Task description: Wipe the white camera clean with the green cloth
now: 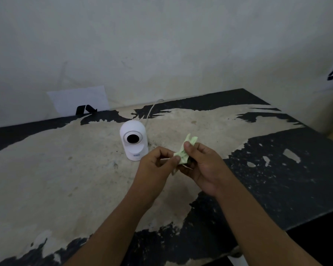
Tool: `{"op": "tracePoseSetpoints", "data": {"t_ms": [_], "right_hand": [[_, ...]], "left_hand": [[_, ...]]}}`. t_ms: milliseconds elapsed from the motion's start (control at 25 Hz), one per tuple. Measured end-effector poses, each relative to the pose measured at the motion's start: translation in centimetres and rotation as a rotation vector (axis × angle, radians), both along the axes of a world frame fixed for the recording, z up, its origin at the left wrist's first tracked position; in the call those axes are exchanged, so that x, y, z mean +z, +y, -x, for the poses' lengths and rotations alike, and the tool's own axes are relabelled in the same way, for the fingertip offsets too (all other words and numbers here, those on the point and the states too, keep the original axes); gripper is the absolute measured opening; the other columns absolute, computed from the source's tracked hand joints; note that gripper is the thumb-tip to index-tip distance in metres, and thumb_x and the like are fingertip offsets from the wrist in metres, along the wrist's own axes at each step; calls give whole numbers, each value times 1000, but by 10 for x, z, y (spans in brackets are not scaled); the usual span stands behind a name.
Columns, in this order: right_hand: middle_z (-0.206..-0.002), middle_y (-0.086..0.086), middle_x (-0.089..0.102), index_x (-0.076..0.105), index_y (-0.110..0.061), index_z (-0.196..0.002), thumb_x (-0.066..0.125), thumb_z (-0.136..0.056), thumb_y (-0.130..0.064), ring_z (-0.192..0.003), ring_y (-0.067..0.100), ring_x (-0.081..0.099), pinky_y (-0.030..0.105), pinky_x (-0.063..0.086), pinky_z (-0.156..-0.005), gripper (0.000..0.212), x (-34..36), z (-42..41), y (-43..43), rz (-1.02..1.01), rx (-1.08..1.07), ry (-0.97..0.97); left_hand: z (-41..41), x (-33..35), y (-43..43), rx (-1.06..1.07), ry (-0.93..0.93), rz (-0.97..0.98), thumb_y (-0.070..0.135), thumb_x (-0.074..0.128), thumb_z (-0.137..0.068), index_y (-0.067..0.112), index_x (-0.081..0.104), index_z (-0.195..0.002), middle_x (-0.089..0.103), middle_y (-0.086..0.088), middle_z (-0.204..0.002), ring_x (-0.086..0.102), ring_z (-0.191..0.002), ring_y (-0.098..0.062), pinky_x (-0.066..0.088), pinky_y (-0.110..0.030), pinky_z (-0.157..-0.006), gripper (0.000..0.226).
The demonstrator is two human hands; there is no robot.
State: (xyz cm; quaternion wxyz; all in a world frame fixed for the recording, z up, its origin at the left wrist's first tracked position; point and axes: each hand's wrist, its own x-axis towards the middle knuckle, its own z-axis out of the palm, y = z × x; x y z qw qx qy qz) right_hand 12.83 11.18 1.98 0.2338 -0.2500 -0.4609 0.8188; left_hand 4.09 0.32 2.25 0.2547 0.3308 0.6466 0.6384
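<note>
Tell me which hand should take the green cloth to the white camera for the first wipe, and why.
Probably the right hand: it holds most of the bunched green cloth, while the left hand only pinches an edge. The left hand lies nearer the white camera, so it could steady the base.

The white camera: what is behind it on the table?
Behind the camera a thin white cable runs over the table toward the wall. Where it joins the camera is hidden by the body. Further left, a black object stands against the wall.
</note>
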Motion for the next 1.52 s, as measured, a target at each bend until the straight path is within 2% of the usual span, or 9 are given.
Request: {"op": "tracePoseSetpoints", "data": {"t_ms": [200,320,400,560,800,920,1160,1320,1520], "right_hand": [[-90,9,70,63,-10,-87,60,-88,-21,-81,22,65,37,57,-70,12,-17,-13,19,8,-61,-67],[-97,12,68,62,-10,-87,59,-89,-12,-86,25,64,40,56,-73,4,-16,-23,40,-235,-144,-215],[-98,7,68,64,-15,-92,57,-90,-12,-88,22,63,37,54,-75,7,-11,-27,59,-468,-117,-321],[-91,0,68,67,-22,-88,58,-90,-13,-88,18,61,34,49,-81,13,1,-24,93,-812,227,-504],[-76,0,68,65,-13,-81,54,-88,-3,-68,12,63,25,52,-63,16,31,-17,98,-576,698,-368],[-76,-2,68,64,-11,-83,51,-89,-2,-68,11,63,23,54,-62,17,34,-6,96,-550,715,-385],[-108,1,64,66,-20,-99,53,-90,-19,-93,18,56,31,43,-78,16,-7,48,86,-1383,504,-771],[-115,3,61,65,-28,-102,44,-92,-23,-108,30,52,44,40,-94,24,-31,64,80,-1484,322,-853],[-125,5,53,56,-31,-119,47,-92,-32,-118,33,44,45,29,-100,29,-41,66,76,-1549,229,-866]], "left_hand": [[5,-7,10,69,-373,-124,13,52,-90,13,54,-73,67,-8,-82,65,-77,-21,55,-31,-66,17],[5,-16,5,157,-417,-78,9,52,-89,12,55,-84,66,-11,-88,64,-76,-21,53,-36,-71,6],[-2,-20,-9,121,-287,3,5,53,-88,13,55,-89,66,-11,-84,64,-69,-17,53,-32,-66,8],[-2,-19,-45,-122,274,222,9,55,-86,20,63,-79,69,0,-75,62,-66,-11,49,-19,-61,15],[53,-27,-54,93,616,501,24,54,-88,28,60,-90,56,16,-85,54,-81,-7,38,-22,-69,8],[77,-43,-53,125,708,604,32,52,-85,23,62,-98,56,2,-100,56,-96,-21,40,-31,-79,19],[96,-55,-40,119,790,855,45,45,-83,27,58,-112,52,-8,-124,45,-117,-33,32,-43,-102,37],[96,-54,-35,127,823,871,42,46,-86,26,56,-115,51,-8,-124,43,-117,-34,33,-42,-99,35],[97,-56,-34,140,857,825,40,46,-87,24,55,-116,50,-8,-120,42,-113,-34,34,-41,-96,34]]}}
